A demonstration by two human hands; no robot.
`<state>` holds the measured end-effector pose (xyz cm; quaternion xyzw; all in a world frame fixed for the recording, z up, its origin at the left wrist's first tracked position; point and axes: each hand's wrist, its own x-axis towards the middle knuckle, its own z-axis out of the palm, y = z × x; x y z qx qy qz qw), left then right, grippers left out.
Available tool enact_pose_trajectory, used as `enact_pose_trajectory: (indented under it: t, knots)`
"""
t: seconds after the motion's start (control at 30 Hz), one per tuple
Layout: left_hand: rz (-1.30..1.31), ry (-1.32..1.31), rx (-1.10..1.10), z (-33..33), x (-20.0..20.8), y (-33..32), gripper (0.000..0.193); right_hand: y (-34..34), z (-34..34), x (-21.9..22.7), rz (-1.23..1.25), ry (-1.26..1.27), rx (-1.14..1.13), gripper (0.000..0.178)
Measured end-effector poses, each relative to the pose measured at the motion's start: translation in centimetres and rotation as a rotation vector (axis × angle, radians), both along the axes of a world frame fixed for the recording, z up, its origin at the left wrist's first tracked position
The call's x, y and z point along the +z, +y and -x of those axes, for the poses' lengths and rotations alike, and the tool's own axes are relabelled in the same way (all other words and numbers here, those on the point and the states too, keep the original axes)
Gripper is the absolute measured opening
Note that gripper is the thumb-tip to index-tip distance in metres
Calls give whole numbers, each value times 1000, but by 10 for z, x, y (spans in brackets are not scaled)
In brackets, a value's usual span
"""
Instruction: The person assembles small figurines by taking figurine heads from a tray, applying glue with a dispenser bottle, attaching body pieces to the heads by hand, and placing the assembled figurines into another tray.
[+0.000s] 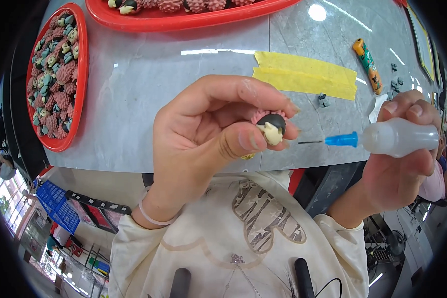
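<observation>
My left hand (203,124) pinches a small figurine piece (271,128) between thumb and fingers. The piece has a cream face, black hair and a pink spiky back. My right hand (400,149) is closed around a translucent white squeeze bottle (400,138) with a blue needle tip (340,139). The bottle lies level, its thin metal needle pointing left at the figurine piece, with a small gap between them. Whether the bottle holds liquid I cannot tell.
A red tray (84,74) heaped with similar pieces stands at the left, another red tray (193,22) at the far edge. Yellow tape strips (308,75) stick to the grey table (134,99). Right of them are a small grey part (323,100), a green-and-orange cutter (367,65) and several tiny parts (396,83).
</observation>
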<state>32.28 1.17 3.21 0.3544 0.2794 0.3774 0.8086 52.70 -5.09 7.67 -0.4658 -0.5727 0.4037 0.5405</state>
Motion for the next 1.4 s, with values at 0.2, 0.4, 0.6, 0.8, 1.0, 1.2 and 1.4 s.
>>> enact_pose_trajectory:
  t: [0.2,0.4,0.6,0.8,1.0,1.2,1.4]
  knots:
    - [-52,16,0,0,-2,0,39,-4,11,3,42,-306,-262,51]
    - [-24,12,22,-2,0,-1,38,-14,10,7,59,-229,-340,49]
    - [-10,0,26,-3,0,0,37,-23,4,11,66,-152,-414,47]
    - [24,-10,24,-1,2,0,37,-25,-4,12,60,-66,-471,46]
    - [3,4,-1,1,-1,0,37,27,9,-19,-39,-208,-445,29]
    - [-51,29,-2,0,-1,1,35,56,14,-31,-41,-570,-411,33]
    - [-20,1,-12,-1,1,-1,36,5,14,-10,120,-678,-461,26]
